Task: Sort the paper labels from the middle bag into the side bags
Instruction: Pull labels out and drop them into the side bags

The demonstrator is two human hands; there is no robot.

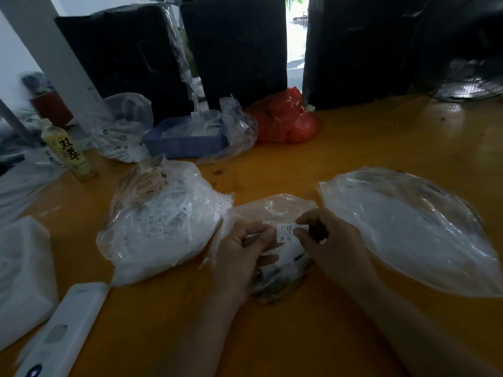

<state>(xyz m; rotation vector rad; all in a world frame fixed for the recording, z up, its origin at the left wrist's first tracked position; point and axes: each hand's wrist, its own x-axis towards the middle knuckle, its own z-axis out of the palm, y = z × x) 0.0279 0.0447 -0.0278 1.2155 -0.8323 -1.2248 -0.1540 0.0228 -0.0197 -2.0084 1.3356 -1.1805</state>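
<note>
Three clear plastic bags lie on the orange table (353, 148). The small middle bag (272, 210) holds paper labels and sits under both my hands. A fuller left bag (160, 227) and a flatter right bag (413, 229) flank it. My right hand (326, 246) pinches a small white label (285, 233) marked XL above the middle bag. My left hand (242, 254) has curled fingers touching the label's left edge and the bag plastic.
A white device (65, 330) lies at the front left beside a white bag (21, 273). Farther back stand a yellow drink bottle (68, 151), a blue tray (185, 137) among clear bags, a red bag (288, 118) and black wrapped boxes (236, 47).
</note>
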